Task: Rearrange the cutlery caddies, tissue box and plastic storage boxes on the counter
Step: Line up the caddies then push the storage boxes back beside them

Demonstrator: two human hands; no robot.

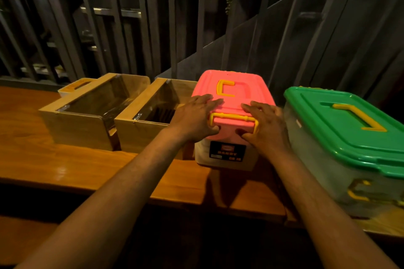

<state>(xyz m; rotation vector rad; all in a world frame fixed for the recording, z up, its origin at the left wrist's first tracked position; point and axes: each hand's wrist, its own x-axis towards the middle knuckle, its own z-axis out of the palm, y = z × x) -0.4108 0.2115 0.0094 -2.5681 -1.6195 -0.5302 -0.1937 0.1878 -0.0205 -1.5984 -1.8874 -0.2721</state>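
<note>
Count, left to right along the wooden desk (65, 166): one small pale box (75, 88) with a yellow-toned top at the far left rear, mostly hidden, possibly the tissue box but the light is too poor to say. Two wooden caddies with clear lids: the left caddy (87, 113) and the right caddy (150, 120), side by side and touching or nearly so. Two plastic storage boxes: the pink-lidded box (238, 91) just right of the second caddy, and the larger green-lidded box (349, 129) at the right end, close beside the pink one. Each lid carries a yellow handle; yellow latches show at the near ends.

Both bare forearms reach forward from the bottom edge, converging on the pink-lidded box.

Left hand (195, 116): palm down on the near left corner of the pink lid, fingers (207, 100) spread flat over the top, thumb curled down by the yellow latch (232, 119). Pressing and gripping the lid edge, not clenched.

Right hand (265, 124): mirrored on the near right corner, fingers lying across the lid, thumb tucked under the lid's front rim beside the latch. It grips the lid edge likewise.

The pink-lidded box stands on the desk, upright, its dark label (227, 152) facing the person, between the two hands.
</note>
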